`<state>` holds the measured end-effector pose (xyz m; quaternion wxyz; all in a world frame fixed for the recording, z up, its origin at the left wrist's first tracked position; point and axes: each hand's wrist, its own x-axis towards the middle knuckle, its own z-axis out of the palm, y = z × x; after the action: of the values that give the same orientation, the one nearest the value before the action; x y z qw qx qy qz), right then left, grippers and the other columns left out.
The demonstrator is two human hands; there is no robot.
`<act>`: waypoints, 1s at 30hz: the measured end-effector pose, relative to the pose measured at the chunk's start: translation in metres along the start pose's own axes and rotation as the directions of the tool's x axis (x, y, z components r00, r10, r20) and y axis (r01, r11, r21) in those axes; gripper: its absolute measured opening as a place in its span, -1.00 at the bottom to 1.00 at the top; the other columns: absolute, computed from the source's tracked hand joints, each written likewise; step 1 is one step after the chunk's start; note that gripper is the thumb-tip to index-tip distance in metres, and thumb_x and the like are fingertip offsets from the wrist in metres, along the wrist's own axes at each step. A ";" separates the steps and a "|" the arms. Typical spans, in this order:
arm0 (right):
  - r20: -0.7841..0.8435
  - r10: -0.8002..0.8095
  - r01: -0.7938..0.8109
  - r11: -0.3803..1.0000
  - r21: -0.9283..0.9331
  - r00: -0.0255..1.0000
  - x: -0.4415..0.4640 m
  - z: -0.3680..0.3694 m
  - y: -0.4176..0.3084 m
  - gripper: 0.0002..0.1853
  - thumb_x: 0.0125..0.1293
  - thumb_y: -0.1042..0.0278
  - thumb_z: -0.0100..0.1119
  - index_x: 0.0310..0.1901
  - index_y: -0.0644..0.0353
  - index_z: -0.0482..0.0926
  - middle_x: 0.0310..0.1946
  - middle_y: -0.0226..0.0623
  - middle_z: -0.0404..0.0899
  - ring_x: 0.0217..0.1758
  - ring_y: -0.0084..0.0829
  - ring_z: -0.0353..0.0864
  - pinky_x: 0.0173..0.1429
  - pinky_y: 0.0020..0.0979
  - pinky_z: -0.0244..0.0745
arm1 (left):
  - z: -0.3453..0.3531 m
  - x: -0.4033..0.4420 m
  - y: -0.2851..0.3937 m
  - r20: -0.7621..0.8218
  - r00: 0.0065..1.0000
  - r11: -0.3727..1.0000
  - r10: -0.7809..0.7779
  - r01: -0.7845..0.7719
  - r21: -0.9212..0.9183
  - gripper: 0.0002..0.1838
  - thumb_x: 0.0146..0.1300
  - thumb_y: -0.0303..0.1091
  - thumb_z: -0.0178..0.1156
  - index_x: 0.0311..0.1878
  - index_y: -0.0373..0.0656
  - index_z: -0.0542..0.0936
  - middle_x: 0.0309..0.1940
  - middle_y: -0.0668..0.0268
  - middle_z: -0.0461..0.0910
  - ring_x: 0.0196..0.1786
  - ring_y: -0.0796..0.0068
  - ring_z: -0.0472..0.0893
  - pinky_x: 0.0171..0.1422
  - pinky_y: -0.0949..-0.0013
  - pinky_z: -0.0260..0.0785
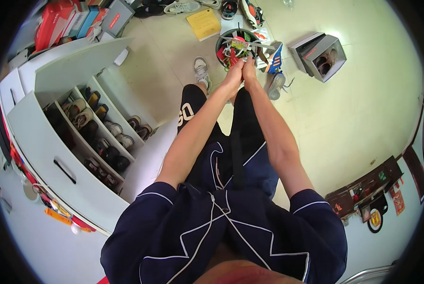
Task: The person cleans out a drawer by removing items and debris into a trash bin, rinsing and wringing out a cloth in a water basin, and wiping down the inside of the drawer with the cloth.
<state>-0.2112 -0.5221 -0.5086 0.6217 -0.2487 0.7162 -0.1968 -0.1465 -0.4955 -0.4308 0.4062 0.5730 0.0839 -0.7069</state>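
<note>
My left hand [234, 75] and my right hand [249, 71] are close together, fingers closed, at the near rim of a dark round bin [218, 45]. What they hold is too small and partly hidden to make out. The bin is full of mixed bits, among them a red piece [232, 57] and green and white scraps. A blue sneaker with orange stripes [275, 58] lies just right of my hands. Below it is a grey shoe [275, 87] with a loose lace.
An open grey shoebox [337, 71] with shoes inside stands at right. A yellow paper [204, 24] and several shoes lie beyond the bin. At left, a cabinet [56, 146] with its door [74, 66] open holds shoes; shoeboxes [116, 18] are stacked behind it.
</note>
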 end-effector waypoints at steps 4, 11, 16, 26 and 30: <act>0.111 -0.080 0.061 0.985 0.163 0.991 -0.053 0.017 0.002 -0.40 0.52 -0.10 -0.29 0.14 0.32 0.48 0.08 -0.10 0.53 0.20 -0.24 0.44 0.28 -0.23 0.29 | 0.018 -0.059 0.027 -0.141 0.986 0.995 -0.092 0.083 -0.062 -0.41 0.57 0.09 -0.13 0.40 -0.17 0.37 0.35 0.21 0.45 0.40 0.38 0.39 0.47 0.28 0.19; 0.276 0.180 -0.189 0.982 0.006 0.944 -0.125 0.004 -0.095 -0.40 0.55 -0.07 -0.22 0.26 0.34 0.45 0.15 -0.10 0.59 0.06 -0.32 0.62 0.11 -0.32 0.51 | -0.024 -0.209 0.052 0.042 0.953 0.946 0.301 -0.293 -0.138 -0.54 0.51 -0.12 0.05 0.24 -0.30 0.51 0.11 0.13 0.60 0.11 0.34 0.59 0.26 0.30 0.40; 0.685 -0.364 0.556 0.828 -0.073 0.632 -0.270 0.085 -0.125 -0.64 0.14 0.57 0.44 -0.02 0.29 0.58 -0.24 -0.40 0.56 -0.26 -0.60 0.52 -0.15 -0.53 0.49 | -0.120 -0.300 0.079 -0.448 0.624 0.743 0.640 -0.651 0.155 -0.87 0.27 -0.53 0.30 -0.15 -0.28 0.60 -0.33 0.33 0.64 -0.25 0.56 0.64 -0.10 0.47 0.50; 0.981 -0.192 0.510 0.845 0.158 0.015 -0.497 0.238 -0.172 -0.70 0.29 0.69 0.30 0.05 0.35 0.59 -0.19 -0.33 0.66 -0.11 -0.55 0.67 0.04 -0.53 0.57 | -0.228 -0.534 0.135 -0.604 0.012 0.337 0.797 -0.839 0.428 -0.80 0.43 -0.57 0.03 0.02 -0.34 0.59 -0.18 0.25 0.62 -0.21 0.51 0.65 -0.07 0.41 0.55; 0.973 -0.140 0.647 0.729 0.225 -0.181 -0.558 0.293 -0.174 -0.78 0.33 0.62 0.29 0.00 0.32 0.65 -0.16 -0.28 0.73 -0.15 -0.56 0.67 -0.02 -0.51 0.56 | -0.274 -0.563 0.138 -0.591 -0.375 0.172 0.714 -0.724 0.668 -0.72 0.45 -0.54 -0.03 0.11 -0.33 0.59 0.02 0.15 0.58 -0.08 0.39 0.69 -0.01 0.37 0.55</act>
<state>0.1556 -0.3177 -0.0073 0.7734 -0.6325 -0.0385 -0.0165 0.1566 -0.1564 0.0211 0.6407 0.7420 -0.1058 0.1666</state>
